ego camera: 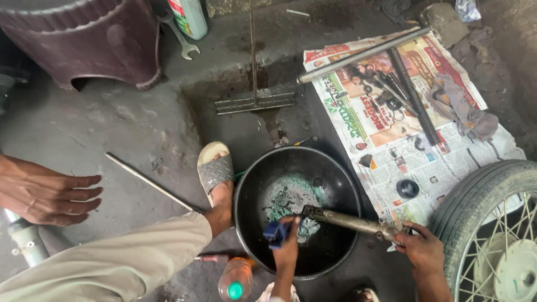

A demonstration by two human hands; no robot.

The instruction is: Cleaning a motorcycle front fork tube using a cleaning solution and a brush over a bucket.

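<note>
A dirty metal fork tube lies across a black round basin that has greenish residue in its bottom. My left hand is shut on a small blue cloth, pressed against the tube's left end above the basin. At the basin's right rim, my right hand grips the tube's other end.
Another person's open hand, beige-trousered leg and sandalled foot are left of the basin. A newspaper holds a long spring, a rod, small parts and a rag. A spoked wheel stands at right, a bottle in front.
</note>
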